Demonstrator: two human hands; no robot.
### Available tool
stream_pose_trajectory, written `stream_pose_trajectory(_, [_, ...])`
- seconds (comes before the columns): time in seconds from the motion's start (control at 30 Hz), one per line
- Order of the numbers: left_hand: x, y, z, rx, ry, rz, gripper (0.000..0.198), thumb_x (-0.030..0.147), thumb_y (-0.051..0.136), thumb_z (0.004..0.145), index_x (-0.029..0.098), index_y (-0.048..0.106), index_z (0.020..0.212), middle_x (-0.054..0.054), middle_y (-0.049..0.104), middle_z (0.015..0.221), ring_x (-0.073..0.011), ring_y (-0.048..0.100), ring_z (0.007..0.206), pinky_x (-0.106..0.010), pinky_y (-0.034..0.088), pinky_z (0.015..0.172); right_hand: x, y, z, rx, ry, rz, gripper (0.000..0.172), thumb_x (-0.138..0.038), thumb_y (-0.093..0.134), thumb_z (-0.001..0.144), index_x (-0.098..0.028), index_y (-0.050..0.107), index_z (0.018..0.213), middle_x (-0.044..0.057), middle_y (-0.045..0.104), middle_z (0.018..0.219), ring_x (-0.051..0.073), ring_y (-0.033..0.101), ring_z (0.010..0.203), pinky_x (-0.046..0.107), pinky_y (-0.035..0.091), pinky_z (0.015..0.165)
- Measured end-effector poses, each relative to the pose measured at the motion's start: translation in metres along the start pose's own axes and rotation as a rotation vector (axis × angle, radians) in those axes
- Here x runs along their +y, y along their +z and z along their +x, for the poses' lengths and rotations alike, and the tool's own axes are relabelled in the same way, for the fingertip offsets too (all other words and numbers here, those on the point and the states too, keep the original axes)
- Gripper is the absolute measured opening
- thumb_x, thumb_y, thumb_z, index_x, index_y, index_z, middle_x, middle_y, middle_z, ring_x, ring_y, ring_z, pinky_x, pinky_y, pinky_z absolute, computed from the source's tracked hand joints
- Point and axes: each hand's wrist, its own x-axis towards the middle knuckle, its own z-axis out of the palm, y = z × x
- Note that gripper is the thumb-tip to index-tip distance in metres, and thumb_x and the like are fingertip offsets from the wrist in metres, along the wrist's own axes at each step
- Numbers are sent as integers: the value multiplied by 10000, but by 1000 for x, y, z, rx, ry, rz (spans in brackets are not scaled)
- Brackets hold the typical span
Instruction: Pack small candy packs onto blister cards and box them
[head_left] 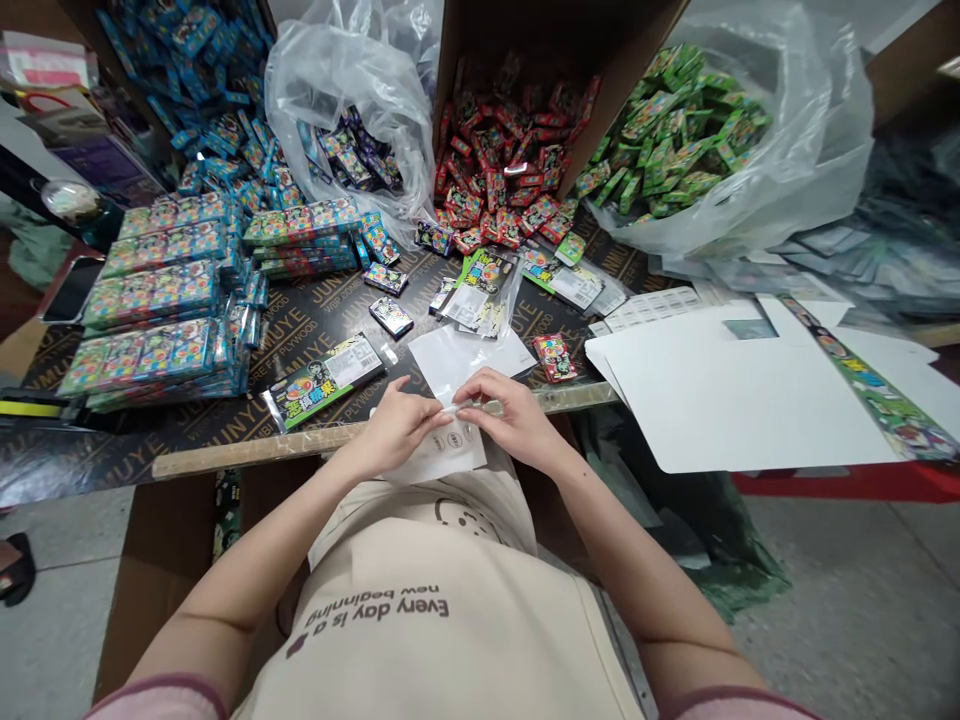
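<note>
My left hand [403,426] and my right hand [511,418] meet at the table's front edge, fingertips pinched together. Between them is a white sheet [450,455] with small printed circles, which looks like a sticker sheet; it hangs over the edge above my lap. Whether a single sticker is between the fingertips is too small to tell. Beyond my fingers lies a larger white paper [442,360]. A filled clear packet with a green and black label [326,380] lies left of my hands. To their right is a small red box [555,357].
Stacked wrapped box bundles [150,350] stand at left. Behind are blue boxes [225,140], a plastic bag [352,80] of purple boxes, red boxes [495,170] in a carton and bagged green boxes [675,140]. White card sheets [750,400] overhang the edge at right.
</note>
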Motion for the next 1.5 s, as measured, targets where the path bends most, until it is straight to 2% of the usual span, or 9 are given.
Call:
stream_pose_trajectory(0.2, [0, 0, -1, 26, -21, -153, 399, 413, 432, 923, 180, 473, 601, 55, 434, 539, -117, 427, 561, -463, 319, 1034, 2, 4, 0, -5, -93, -56, 82, -154, 603, 866, -190, 650, 809, 33, 635, 790, 163, 592, 770, 298, 461, 699])
stream_pose_trajectory(0.27, [-2, 1, -1, 46, -64, -331, 392, 452, 463, 899, 175, 513, 627, 36, 453, 577, -122, 433, 580, -335, 424, 820, 3, 7, -1, 75, -177, -99, 119, -184, 578, 895, -203, 645, 798, 34, 635, 762, 173, 587, 762, 317, 460, 701])
stream_pose_trajectory(0.4, [-5, 3, -2, 9, -193, -723, 451, 580, 559, 816, 151, 554, 675, 29, 437, 586, -93, 368, 526, -226, 283, 510, 7, 11, 0, 181, -308, -157, 189, -207, 527, 931, -223, 653, 790, 44, 664, 762, 185, 601, 760, 357, 471, 731])
stream_pose_trajectory(0.57, [-7, 5, -3, 18, -264, -887, 470, 591, 657, 745, 133, 576, 674, 37, 443, 567, -72, 361, 500, -213, 265, 498, 13, 14, 3, 160, -296, -143, 159, -282, 594, 915, -226, 692, 1027, 87, 706, 976, 209, 637, 913, 379, 507, 798])
stream_pose_trajectory(0.8, [-9, 8, -4, 14, -344, -1046, 452, 554, 738, 688, 118, 617, 702, 10, 532, 602, -80, 442, 520, -207, 327, 513, 16, 16, 4, 194, -386, -189, 142, -255, 589, 914, -255, 724, 866, 62, 726, 967, 197, 624, 862, 391, 500, 774])
stream_pose_trajectory(1.07, [-7, 10, -5, 7, -392, -1050, 439, 532, 769, 667, 124, 608, 662, 20, 530, 549, -68, 416, 474, -189, 304, 473, 13, 18, 4, 22, -213, 56, 162, -302, 538, 936, -219, 618, 822, 84, 694, 1063, 212, 594, 1037, 409, 470, 930])
stream_pose_trajectory(1.27, [-16, 13, -6, 149, -392, -978, 391, 524, 742, 701, 144, 648, 702, 6, 598, 603, -97, 485, 508, -196, 349, 483, 12, 7, -2, 550, 111, 271, 337, -502, 602, 864, -234, 547, 1060, 74, 621, 1060, 193, 593, 966, 341, 484, 852])
stream_pose_trajectory(1.4, [-19, 13, -5, 333, -352, -844, 360, 511, 714, 739, 153, 687, 761, 11, 609, 650, -110, 500, 568, -204, 376, 523, 3, 10, -11, 356, 160, 216, 813, -463, 790, 699, -264, 392, 1380, -6, 607, 847, 158, 583, 772, 314, 490, 794])
stream_pose_trajectory(1.5, [-18, 15, -1, 311, -328, -835, 380, 519, 709, 747, 151, 720, 840, -9, 661, 717, -137, 551, 631, -221, 423, 576, -6, 17, -16, 278, 156, 198, 808, -384, 722, 791, -297, 295, 1472, -10, 633, 847, 150, 595, 740, 311, 506, 776])
